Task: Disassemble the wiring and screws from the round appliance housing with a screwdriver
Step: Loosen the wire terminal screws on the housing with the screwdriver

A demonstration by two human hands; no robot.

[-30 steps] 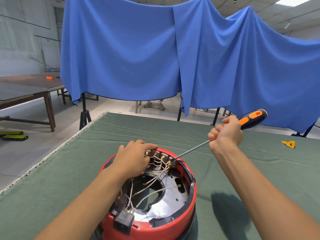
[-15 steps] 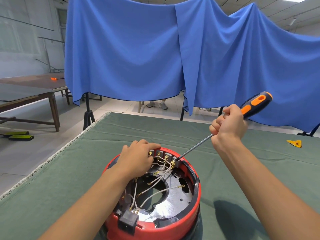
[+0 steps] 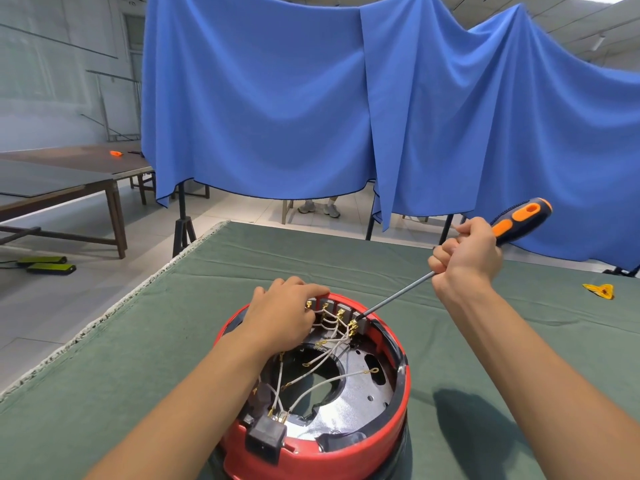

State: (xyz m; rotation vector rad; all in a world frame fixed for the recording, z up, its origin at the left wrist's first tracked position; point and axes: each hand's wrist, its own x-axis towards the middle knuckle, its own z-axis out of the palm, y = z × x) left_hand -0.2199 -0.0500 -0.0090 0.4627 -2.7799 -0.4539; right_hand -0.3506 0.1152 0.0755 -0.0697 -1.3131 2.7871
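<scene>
While left hand presses round red plastic housing steady, lower centre, right hand fists orange-black-handled screwdriver, tip at terminal block w/ white wires.

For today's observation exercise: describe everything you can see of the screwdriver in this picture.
The screwdriver has a thick dark blue handle with orange inserts and a long, thin grey metal shaft. The right hand grips the handle in a fist, leaving its far end free. The tool slants down toward the person and to the left; its tip sits at the terminal block on the far inner rim of the red housing, beside the gold connectors.
</scene>
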